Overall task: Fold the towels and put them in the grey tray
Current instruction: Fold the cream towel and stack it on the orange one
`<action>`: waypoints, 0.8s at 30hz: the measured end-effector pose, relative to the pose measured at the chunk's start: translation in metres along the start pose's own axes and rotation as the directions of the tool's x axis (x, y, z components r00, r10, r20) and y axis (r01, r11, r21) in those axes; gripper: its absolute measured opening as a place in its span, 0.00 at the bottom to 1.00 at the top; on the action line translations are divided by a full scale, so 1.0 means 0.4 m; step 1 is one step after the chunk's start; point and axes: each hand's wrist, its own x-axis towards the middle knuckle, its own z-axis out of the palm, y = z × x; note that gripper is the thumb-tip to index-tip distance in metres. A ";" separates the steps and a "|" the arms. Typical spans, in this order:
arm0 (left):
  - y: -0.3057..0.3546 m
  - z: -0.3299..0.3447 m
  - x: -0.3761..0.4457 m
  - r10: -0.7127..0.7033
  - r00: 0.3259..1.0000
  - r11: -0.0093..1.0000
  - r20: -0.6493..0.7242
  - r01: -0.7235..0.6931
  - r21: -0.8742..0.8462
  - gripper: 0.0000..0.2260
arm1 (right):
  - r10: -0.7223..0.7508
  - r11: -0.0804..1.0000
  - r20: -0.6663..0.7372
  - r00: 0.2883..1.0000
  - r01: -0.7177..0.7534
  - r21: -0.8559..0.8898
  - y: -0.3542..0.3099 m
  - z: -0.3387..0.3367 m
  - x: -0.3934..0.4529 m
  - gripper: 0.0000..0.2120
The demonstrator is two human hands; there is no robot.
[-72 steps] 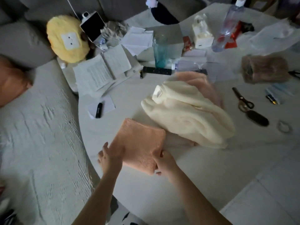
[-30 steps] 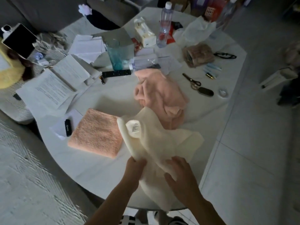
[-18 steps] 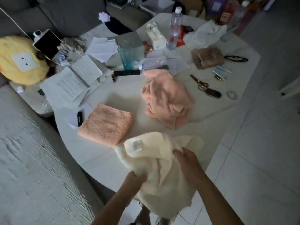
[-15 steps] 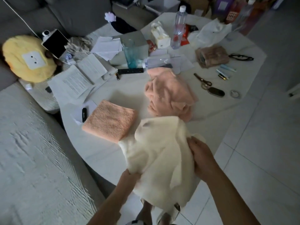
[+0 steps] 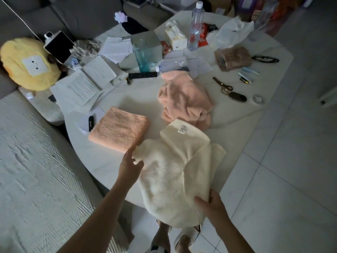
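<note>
A cream towel (image 5: 175, 170) lies half on the near edge of the white desk (image 5: 113, 161), its lower part hanging off over the tiled floor (image 5: 284, 170). It is loosely bunched, with 1 flap folded across the right side and a small white label (image 5: 182, 129) showing at the far corner.

The left hand (image 5: 129, 168) holds the towel's left edge, thumb on top of the cloth and fingers spread; its grip looks light, pinching the edge rather than a closed fist. The right hand (image 5: 212, 204) is at the towel's near right corner below the desk edge, and its grip is clenched on the cloth, fingers curled around a fold.

Just left of the cream towel, a peach towel (image 5: 119, 129) sits folded into a neat rectangle, flat on the desk. Its near corner is just beside the left hand's fingertips. Behind the cream towel, a pink towel (image 5: 186, 102) lies in an unfolded heap, and the cream towel's far corner touches or overlaps its near edge.

Further back the desk carries a black remote (image 5: 142, 75), a teal glass (image 5: 142, 55), a clear water bottle (image 5: 195, 27), scissors (image 5: 222, 86) and loose papers (image 5: 82, 86). A grey tray (image 5: 145, 45) may be the grey shape behind the glass, but I cannot tell for sure.
</note>
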 end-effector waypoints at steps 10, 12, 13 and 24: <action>-0.050 -0.009 -0.032 -0.181 0.940 0.983 0.290 0.161 0.092 0.07 | -0.221 0.944 0.014 0.975 0.210 0.255 -0.204 -0.082 0.058 0.07; -0.068 -0.020 -0.081 -0.229 0.929 0.972 0.289 0.237 0.009 0.10 | -0.213 0.823 0.066 0.975 0.143 0.550 -0.223 -0.133 0.084 0.13; -0.073 -0.029 -0.104 -0.167 0.962 0.984 0.214 0.176 -0.024 0.12 | -0.202 0.814 0.073 0.977 0.126 0.568 -0.214 -0.151 0.093 0.16; -0.036 0.007 -0.169 -0.157 0.927 0.987 0.341 0.161 0.018 0.12 | -0.014 1.000 0.071 0.997 0.012 0.029 0.031 -0.118 0.074 0.16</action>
